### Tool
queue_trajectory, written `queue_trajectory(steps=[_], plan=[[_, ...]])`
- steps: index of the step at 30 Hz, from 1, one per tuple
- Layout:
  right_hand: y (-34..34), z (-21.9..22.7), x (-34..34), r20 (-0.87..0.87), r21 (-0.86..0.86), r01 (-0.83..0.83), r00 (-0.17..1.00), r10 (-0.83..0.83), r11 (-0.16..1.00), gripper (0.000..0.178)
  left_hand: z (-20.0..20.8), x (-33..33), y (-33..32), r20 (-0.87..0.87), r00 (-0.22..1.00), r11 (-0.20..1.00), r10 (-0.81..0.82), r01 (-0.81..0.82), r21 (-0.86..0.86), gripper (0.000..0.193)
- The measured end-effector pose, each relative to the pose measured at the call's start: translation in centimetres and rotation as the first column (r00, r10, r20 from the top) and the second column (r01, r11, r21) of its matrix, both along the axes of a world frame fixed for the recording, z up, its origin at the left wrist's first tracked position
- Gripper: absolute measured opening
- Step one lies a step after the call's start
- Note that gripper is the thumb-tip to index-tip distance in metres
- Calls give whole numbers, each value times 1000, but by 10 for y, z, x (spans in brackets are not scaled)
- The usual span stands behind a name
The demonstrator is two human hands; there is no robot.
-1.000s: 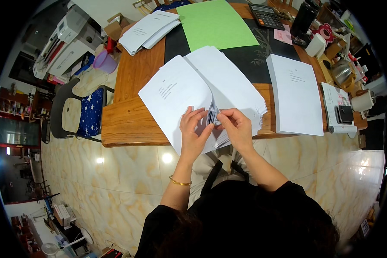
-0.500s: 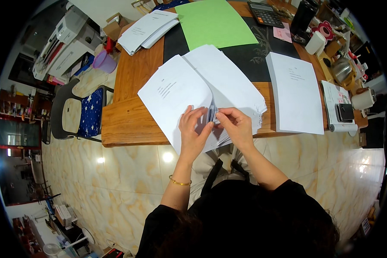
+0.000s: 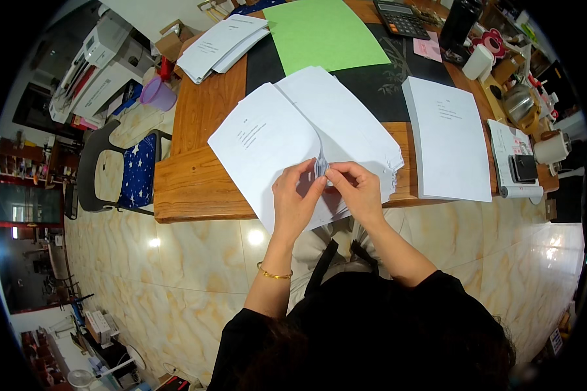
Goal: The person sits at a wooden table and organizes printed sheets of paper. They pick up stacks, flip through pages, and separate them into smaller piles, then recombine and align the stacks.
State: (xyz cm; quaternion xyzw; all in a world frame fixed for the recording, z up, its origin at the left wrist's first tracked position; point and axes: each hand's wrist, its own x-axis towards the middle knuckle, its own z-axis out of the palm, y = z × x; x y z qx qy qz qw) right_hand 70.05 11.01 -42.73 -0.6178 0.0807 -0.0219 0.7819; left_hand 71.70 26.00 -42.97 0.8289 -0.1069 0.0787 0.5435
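A thick pile of white printed sheets (image 3: 257, 124) lies slanted across the near table edge, with more loose sheets (image 3: 346, 111) spread under it to the right. At the pile's right edge, several page corners curl upward in a small bundle. My left hand (image 3: 295, 199) grips this curled edge between thumb and forefinger, a gold bangle on its wrist. Close against it, my right hand (image 3: 357, 190) pinches the same page corners from the right. Both sets of fingertips nearly meet. How many pages each hand holds cannot be made out.
A neat paper stack (image 3: 449, 140) stands to the right, another (image 3: 223, 44) at the far left. Behind lie a green sheet (image 3: 326, 36) and a calculator (image 3: 401, 19). Kettle (image 3: 520, 111) and bottles crowd the right edge. A chair (image 3: 137, 169) stands left of the table.
My left fingers have drawn in from being spread, closing on the curled page edges. The fanned corners are pressed closer together. My right hand stays almost where it was.
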Motion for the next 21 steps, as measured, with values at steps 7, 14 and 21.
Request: queue_trajectory(steps=[7, 14, 21], plan=[[-1, 1, 0, -11, -39, 3, 1000, -4, 999, 18, 1, 1, 0, -21, 1000, 998, -14, 13, -56, 33], [-1, 0, 0, 5, -62, 23, 1000, -22, 998, 19, -5, 0, 1, -44, 999, 1000, 3, -4, -27, 30], [-1, -3, 1, 22, -97, 20, 1000, -18, 995, 18, -10, 0, 3, -54, 998, 1000, 10, -10, 7, 30]])
